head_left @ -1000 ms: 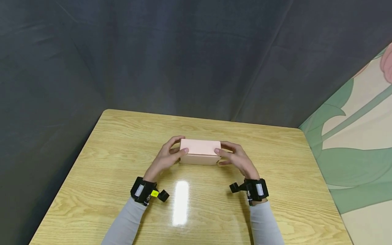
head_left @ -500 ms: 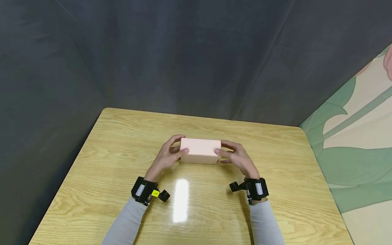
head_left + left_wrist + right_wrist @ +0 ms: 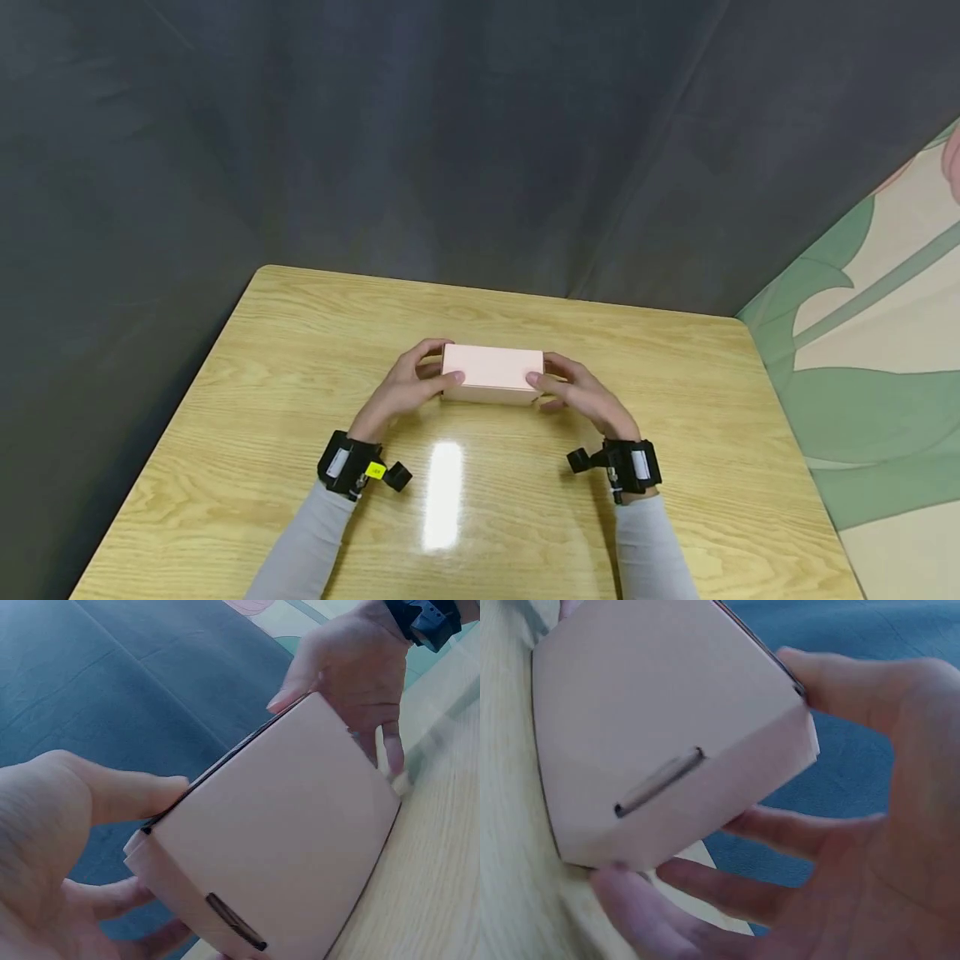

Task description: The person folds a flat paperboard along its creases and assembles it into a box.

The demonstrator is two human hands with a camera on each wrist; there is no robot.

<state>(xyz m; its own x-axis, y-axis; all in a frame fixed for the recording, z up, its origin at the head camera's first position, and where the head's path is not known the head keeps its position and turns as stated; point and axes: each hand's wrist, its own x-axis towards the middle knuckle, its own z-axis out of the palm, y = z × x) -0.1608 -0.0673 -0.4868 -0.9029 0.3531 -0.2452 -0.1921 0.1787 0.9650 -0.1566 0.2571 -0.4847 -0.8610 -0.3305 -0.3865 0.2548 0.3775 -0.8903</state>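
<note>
A small pale pink cardboard box with a lid is held between both hands near the middle of the table. My left hand grips its left end, thumb on the top near the front edge, other fingers round the side and back. At the opposite end my right hand holds it the same way, its thumb also on the top edge. In the left wrist view, the box's front face is plain, and a dark slot shows by its lower left corner. The right wrist view shows a similar slot at the other end.
The box is over a light wood-grain table with a bright light reflection in front. Behind hangs a dark curtain. A patterned floral cloth covers the right side. Black wrist cameras are strapped on both wrists.
The box's top shows slightly deeper and its front face slightly narrower in the head view. Both hands keep their hold at the two ends, with only small shifts.
</note>
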